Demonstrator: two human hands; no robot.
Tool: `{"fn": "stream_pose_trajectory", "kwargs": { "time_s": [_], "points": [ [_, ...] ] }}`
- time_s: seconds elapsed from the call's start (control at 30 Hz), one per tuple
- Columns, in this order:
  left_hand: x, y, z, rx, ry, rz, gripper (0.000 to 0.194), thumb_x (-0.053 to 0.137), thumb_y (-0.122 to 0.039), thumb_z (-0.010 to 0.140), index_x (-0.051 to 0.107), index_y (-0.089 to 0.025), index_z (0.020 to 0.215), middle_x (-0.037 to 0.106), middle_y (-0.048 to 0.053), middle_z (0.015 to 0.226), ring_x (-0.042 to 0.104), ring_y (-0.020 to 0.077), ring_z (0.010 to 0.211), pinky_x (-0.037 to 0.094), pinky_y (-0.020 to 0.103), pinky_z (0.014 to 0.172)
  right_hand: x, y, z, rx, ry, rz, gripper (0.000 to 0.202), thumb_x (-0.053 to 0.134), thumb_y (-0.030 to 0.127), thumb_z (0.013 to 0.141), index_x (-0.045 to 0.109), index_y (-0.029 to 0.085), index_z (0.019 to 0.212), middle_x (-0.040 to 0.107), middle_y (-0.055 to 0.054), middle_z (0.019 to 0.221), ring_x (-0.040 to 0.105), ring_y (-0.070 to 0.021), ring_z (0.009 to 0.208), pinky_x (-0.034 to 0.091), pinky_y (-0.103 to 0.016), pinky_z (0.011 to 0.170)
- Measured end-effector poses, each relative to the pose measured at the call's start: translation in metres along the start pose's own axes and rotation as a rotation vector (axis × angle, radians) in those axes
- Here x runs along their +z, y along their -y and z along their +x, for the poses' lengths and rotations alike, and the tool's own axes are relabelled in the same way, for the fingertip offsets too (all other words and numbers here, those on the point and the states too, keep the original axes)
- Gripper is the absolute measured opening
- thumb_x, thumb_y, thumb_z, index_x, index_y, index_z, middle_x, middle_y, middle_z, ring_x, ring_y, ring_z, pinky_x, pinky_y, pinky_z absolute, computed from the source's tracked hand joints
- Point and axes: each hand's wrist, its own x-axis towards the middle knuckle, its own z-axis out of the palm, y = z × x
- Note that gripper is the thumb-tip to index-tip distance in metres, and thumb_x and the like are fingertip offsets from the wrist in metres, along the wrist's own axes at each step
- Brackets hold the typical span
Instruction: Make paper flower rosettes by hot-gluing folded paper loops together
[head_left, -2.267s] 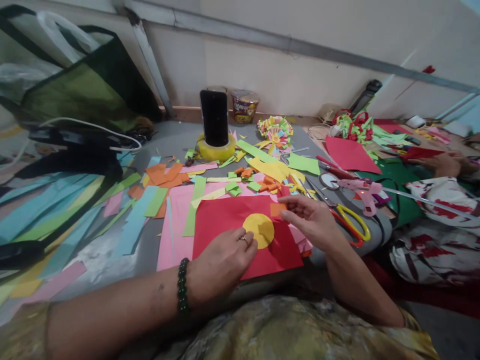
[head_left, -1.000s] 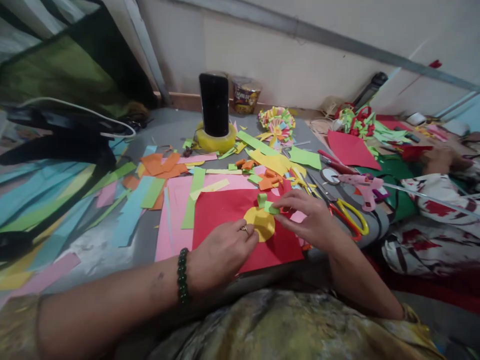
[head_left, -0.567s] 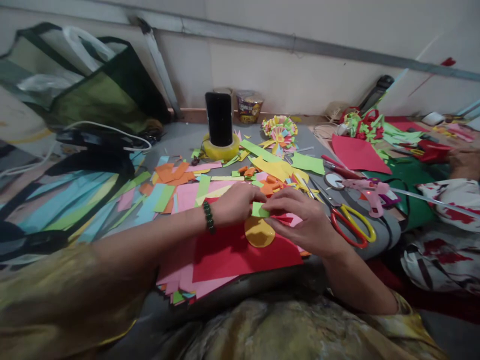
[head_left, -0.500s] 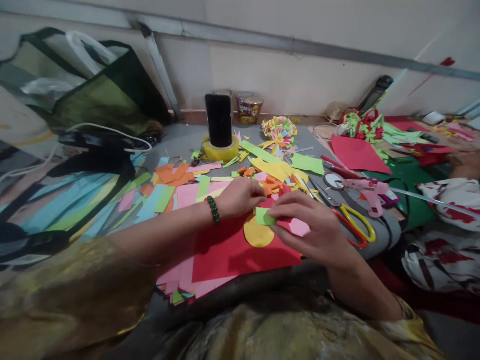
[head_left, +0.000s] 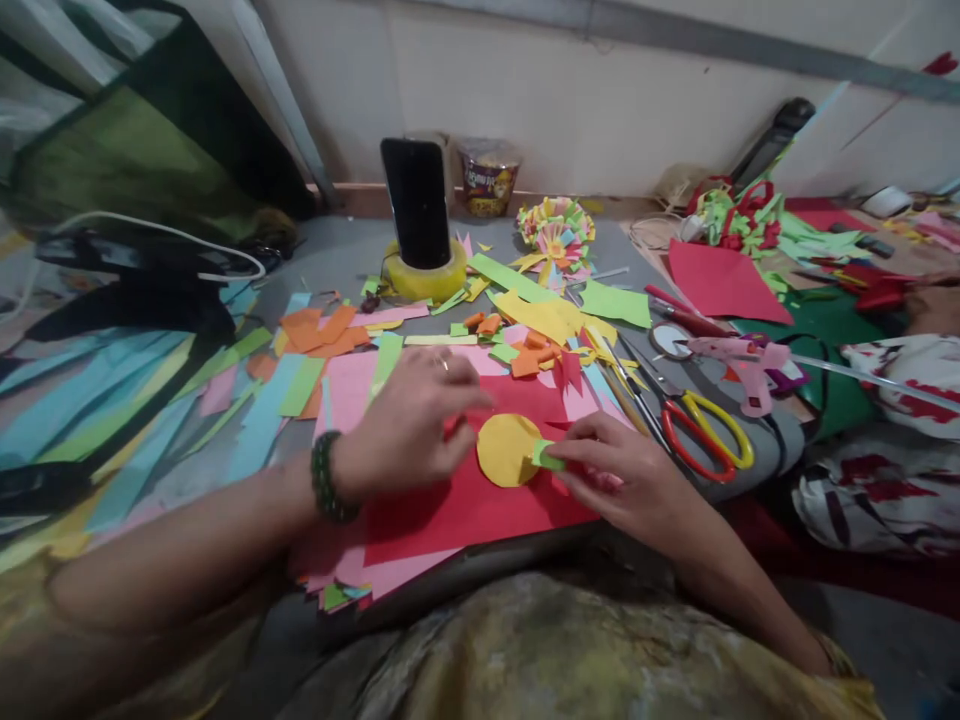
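A yellow paper circle lies on a red sheet, which rests on pink sheets. My right hand pinches a small green paper piece at the circle's right edge. Left of the circle, my left hand hovers over the red sheet, its fingers apart and nothing seen between them. A green bead bracelet is on my left wrist. Orange paper pieces lie beyond the red sheet.
Scissors and a pink glue gun lie to the right. A phone leans in a yellow tape roll at the back. Paper strips spread at left. Another person's hand shows at the far right.
My left hand has moved left and nearer to me, away from the circle and the green piece, and its fingers have opened. My right hand still holds the green piece, now lower at the circle's right edge.
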Motion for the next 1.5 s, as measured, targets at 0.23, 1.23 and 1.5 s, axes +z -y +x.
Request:
{"fn": "stream_pose_trajectory", "kwargs": {
  "time_s": [0.23, 1.23, 1.5],
  "points": [
    [0.027, -0.028, -0.035, 0.191, 0.257, -0.053, 0.027, 0.047, -0.009, 0.094, 0.071, -0.019, 0.099, 0.073, 0.006, 0.101, 0.062, 0.0204, 0.092, 0.042, 0.037, 0.084, 0.002, -0.003, -0.001, -0.042, 0.071, -0.086, 0.023, 0.058, 0.014, 0.093, 0.074, 0.020, 0.108, 0.066, -0.008, 0.090, 0.067, -0.0161, 0.079, 0.058, -0.026, 0.066],
    [0.031, -0.028, -0.037, 0.238, 0.285, 0.076, 0.026, 0.068, -0.019, 0.079, 0.067, -0.018, 0.105, 0.072, 0.010, 0.124, 0.062, 0.0257, 0.102, 0.043, 0.039, 0.086, -0.007, 0.004, 0.004, -0.143, 0.144, -0.337, 0.021, 0.059, 0.022, 0.095, 0.075, 0.019, 0.107, 0.069, -0.015, 0.109, 0.064, -0.0248, 0.096, 0.059, -0.038, 0.078],
    [0.034, -0.029, -0.036, 0.227, 0.300, 0.099, 0.049, 0.069, -0.018, 0.075, 0.062, -0.015, 0.124, 0.073, 0.011, 0.123, 0.064, 0.0266, 0.100, 0.044, 0.041, 0.088, 0.004, 0.002, 0.009, -0.182, 0.188, -0.375, 0.026, 0.051, 0.016, 0.096, 0.077, 0.020, 0.101, 0.070, -0.013, 0.101, 0.060, -0.0240, 0.094, 0.059, -0.037, 0.077]
  ]
}}
